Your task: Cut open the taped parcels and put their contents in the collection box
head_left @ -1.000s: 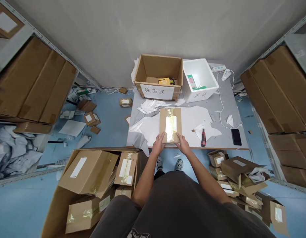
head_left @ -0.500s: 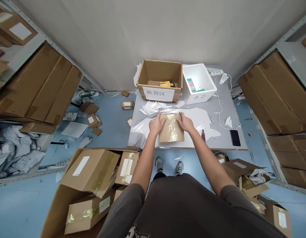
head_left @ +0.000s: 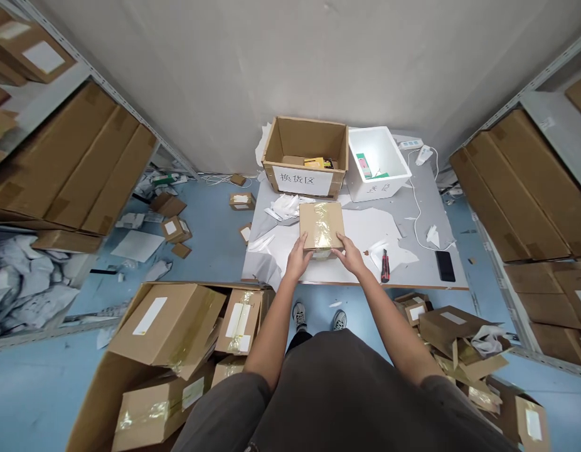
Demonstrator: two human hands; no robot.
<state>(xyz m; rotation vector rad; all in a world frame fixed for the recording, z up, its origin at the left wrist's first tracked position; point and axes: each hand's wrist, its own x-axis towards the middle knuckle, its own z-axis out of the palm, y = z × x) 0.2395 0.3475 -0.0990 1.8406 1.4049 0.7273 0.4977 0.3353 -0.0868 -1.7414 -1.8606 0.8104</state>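
Observation:
A closed cardboard box [head_left: 321, 220] with shiny clear tape down its middle is on the table in front of me. My left hand [head_left: 298, 258] grips its near left corner, the thumb on its front side. At the near right corner, my right hand [head_left: 349, 255] holds it the same way. The fingertips under and behind the box edges are partly hidden. Beyond it stands an open carton [head_left: 302, 179] with a handwritten label and small yellow packets inside. A red and black utility knife [head_left: 385, 266] lies to the right of my right hand.
A white foam bin [head_left: 379, 163] holds green items beside the carton. Paper scraps [head_left: 287, 206], a phone [head_left: 445, 266] and a power strip [head_left: 410, 144] lie on the table [head_left: 426, 213]. Left of me, a large box holds taped parcels [head_left: 165, 323]; opened boxes [head_left: 453, 326] lie at right.
The box has shifted away from me, toward the labelled carton. Both hands have moved from its far corners to its near corners. The utility knife now shows fully.

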